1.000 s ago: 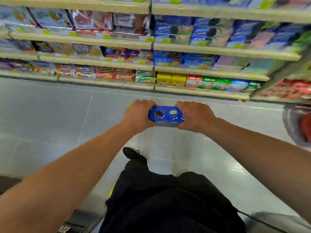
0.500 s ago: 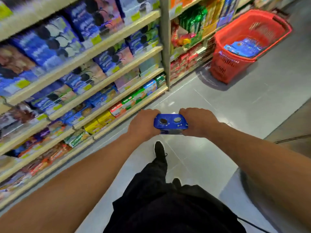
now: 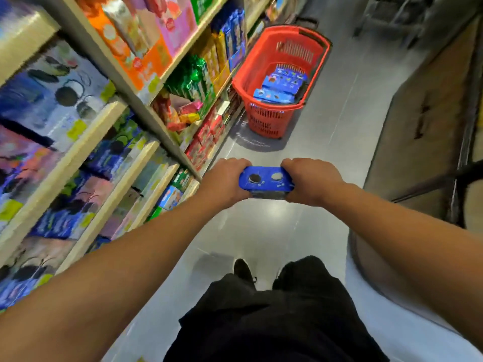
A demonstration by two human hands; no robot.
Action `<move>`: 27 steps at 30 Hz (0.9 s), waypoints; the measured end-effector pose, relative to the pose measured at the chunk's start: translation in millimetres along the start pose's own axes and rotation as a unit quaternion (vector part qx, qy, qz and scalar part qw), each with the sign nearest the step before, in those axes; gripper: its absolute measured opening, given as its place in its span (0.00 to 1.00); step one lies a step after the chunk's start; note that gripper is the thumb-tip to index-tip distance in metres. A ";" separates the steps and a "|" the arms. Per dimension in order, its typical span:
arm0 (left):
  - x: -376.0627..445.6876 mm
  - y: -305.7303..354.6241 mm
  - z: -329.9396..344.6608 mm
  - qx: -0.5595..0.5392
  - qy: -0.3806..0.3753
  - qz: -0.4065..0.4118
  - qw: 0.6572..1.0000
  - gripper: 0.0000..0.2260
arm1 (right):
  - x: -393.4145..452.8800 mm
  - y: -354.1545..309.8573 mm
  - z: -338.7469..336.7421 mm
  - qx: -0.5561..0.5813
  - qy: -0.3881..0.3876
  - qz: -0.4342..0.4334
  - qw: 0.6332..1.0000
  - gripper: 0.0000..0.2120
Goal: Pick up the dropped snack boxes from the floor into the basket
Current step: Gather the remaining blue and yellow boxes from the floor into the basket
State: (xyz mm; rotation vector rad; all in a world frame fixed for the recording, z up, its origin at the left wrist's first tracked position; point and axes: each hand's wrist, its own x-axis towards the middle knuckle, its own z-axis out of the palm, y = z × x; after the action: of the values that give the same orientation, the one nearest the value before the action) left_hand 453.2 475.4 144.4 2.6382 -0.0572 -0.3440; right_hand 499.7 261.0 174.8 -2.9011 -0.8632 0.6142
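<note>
I hold a blue snack box point(image 3: 266, 182) with cookie pictures in front of me, above the grey floor. My left hand point(image 3: 226, 182) grips its left end and my right hand point(image 3: 309, 181) grips its right end. A red plastic basket point(image 3: 264, 118) stands on the floor ahead, next to the shelving. Inside it lie blue snack boxes point(image 3: 280, 86) of the same kind. The held box is well short of the basket.
Stocked shelves point(image 3: 109, 118) of snack packs run along the left of the aisle. A brown fixture with dark metal framing point(image 3: 428, 105) stands on the right. My dark trousers and shoes point(image 3: 241, 269) show below. Grey floor point(image 3: 326, 126) lies between me and the basket.
The view has swung from facing the shelves to looking down the aisle. The red basket has come into view and now sits closer ahead. Both hands kept their grip on the blue box.
</note>
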 end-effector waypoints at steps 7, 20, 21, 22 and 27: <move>152.4 34.3 -26.8 0.042 0.003 0.082 0.996 0.20 | 72.8 94.7 -51.3 0.004 0.028 0.060 0.998 0.20; 387.0 106.5 -45.7 0.047 0.024 0.037 0.998 0.20 | 228.0 287.9 -132.8 0.009 0.016 0.037 0.999 0.20; 399.0 103.9 -46.0 0.049 0.025 0.032 0.998 0.19 | 239.5 294.7 -135.1 0.009 0.014 0.033 0.999 0.20; 416.0 99.4 -47.2 0.054 0.024 0.026 0.998 0.18 | 256.4 303.2 -139.0 0.009 0.011 0.029 0.999 0.20; 486.4 76.4 -55.9 0.070 0.035 -0.005 0.997 0.19 | 335.8 330.5 -154.9 -0.010 0.006 -0.004 1.000 0.21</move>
State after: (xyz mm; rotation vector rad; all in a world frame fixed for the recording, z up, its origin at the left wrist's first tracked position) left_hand 939.4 384.4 114.8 2.7876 -0.0459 -0.2586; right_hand 986.6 171.7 143.7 -2.9142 -0.8827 0.5912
